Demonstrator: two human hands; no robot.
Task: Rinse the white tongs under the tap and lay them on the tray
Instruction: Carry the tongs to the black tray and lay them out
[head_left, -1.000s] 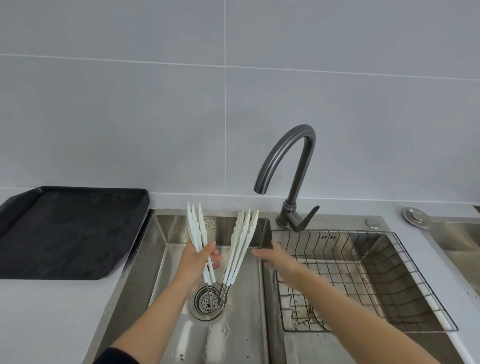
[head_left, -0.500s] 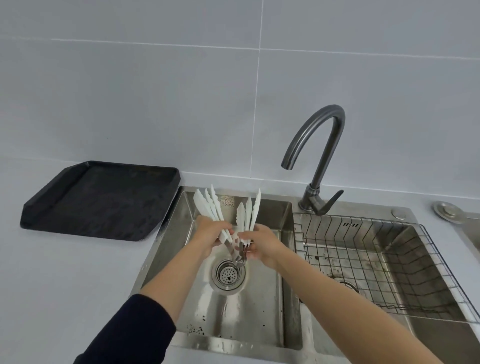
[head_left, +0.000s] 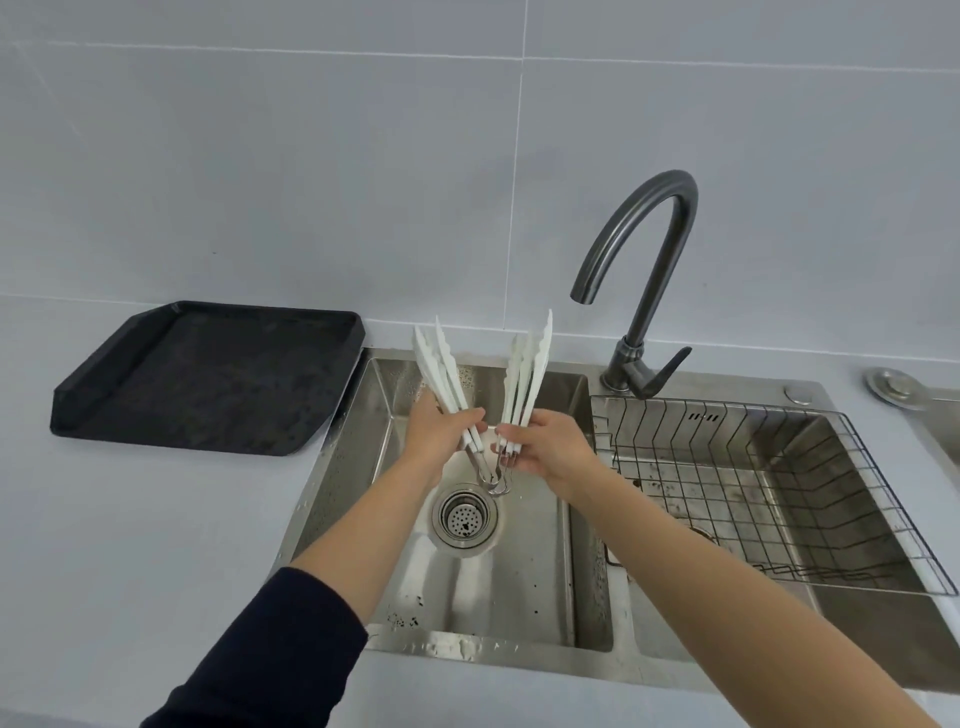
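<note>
Over the steel sink (head_left: 519, 587), left hand (head_left: 435, 437) and right hand (head_left: 545, 451) each grip slim serrated white tongs (head_left: 524, 379).

Middle of the white tongs (head_left: 524, 374) hidden inside the left hand (head_left: 441, 436) and right hand (head_left: 545, 449), exact count of tongs unclear, second sink (head_left: 935, 415) cut off at right edge, right forearm (head_left: 753, 613) cut by bottom edge.
</note>
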